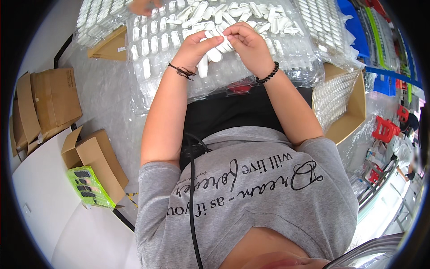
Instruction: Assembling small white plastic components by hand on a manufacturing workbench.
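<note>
My left hand [195, 48] is closed round some white oblong plastic pieces [214, 54], with its thumb stretched toward the right hand. Close beside it, my right hand [249, 45] pinches at the same small bunch, thumb and fingers pressed together; its fingertips partly hide the pieces. Both hands are above a clear plastic tray [152, 87] with rows of pockets. White pieces stand in many pockets toward the far left. A loose heap of similar pieces [239, 12] lies on the tray beyond my hands.
Another person's hand [144, 6] reaches in at the far left of the tray. Filled tray stacks [101, 18] stand left, others [320, 24] right. A cardboard box [354, 114] holding trays sits at the right. More cartons [53, 101] stand on the left floor.
</note>
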The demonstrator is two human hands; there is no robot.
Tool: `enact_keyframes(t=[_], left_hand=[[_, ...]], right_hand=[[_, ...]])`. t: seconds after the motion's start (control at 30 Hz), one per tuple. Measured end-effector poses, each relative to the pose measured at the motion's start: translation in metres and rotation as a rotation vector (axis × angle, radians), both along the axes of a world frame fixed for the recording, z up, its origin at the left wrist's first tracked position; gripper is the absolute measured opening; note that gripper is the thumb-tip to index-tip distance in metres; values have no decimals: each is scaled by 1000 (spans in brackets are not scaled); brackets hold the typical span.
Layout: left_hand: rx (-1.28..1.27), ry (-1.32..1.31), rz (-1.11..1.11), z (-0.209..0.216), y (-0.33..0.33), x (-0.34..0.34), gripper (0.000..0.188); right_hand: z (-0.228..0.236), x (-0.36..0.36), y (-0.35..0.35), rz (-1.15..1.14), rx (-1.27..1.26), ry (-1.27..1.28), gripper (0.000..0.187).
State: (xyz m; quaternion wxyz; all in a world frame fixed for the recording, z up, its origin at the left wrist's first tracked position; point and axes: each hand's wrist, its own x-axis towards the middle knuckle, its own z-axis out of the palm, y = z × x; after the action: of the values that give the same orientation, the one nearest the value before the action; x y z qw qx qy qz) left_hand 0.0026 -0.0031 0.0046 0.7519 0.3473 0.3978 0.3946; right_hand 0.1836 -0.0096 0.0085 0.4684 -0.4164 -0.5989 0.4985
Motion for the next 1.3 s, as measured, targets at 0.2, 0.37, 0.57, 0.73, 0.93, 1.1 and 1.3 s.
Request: enact_keyframes(t=[0.2, 0.37, 0.57, 0.73, 0.93, 1.1, 1.3], left_hand=[[19, 54, -10, 0, -1, 0, 25], [37, 56, -11, 1, -1, 0, 25], [-13, 51, -23, -7, 0, -5, 29], [-11, -2, -10, -10, -2, -9, 29], [-1, -3, -25, -25, 2, -9, 27], [16, 10, -41, -24, 1, -9, 26], [10, -176, 38, -13, 5, -15, 36]], right_hand=[[2, -2, -7, -5, -8, 8, 10], [-2, -3, -8, 20, -15, 29, 12], [-5, -6, -9, 8, 24, 57, 10], [-1, -9, -12, 29, 84, 39, 10], [-4, -3, -13, 136, -18, -45, 12], [6, 3, -11, 146, 33, -130, 13], [11, 41, 27, -26, -183, -62, 23]])
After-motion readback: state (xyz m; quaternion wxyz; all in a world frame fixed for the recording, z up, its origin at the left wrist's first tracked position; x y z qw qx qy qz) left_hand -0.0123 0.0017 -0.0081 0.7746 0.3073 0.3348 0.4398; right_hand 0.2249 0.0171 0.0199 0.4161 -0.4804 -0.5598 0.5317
